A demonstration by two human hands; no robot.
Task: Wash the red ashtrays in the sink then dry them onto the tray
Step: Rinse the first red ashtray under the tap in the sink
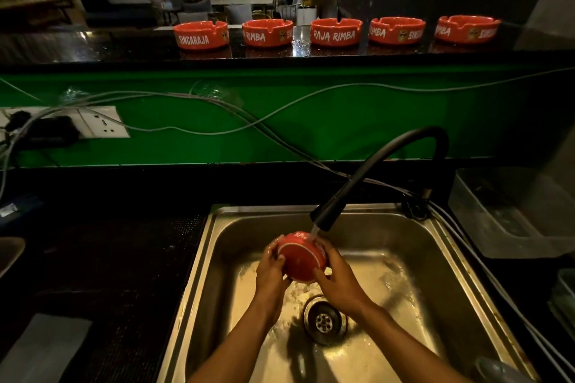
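Observation:
Over the steel sink [420,246] I hold one red ashtray [301,260], its round underside turned toward me. My left hand [270,270] grips its left edge and my right hand [337,278] grips its right and lower edge. Water runs from the black tap head [326,216] onto the ashtray's top rim. Several more red ashtrays with white lettering stand in a row on the raised dark counter at the back, from the leftmost ashtray [200,35] to the rightmost ashtray [466,28].
The drain [323,320] lies in the wet sink bottom under my wrists. A clear plastic tub [510,211] stands right of the sink. Cables [217,130] run along the green wall, past a socket plate [102,121] at left. A dark mat [124,274] covers the left counter.

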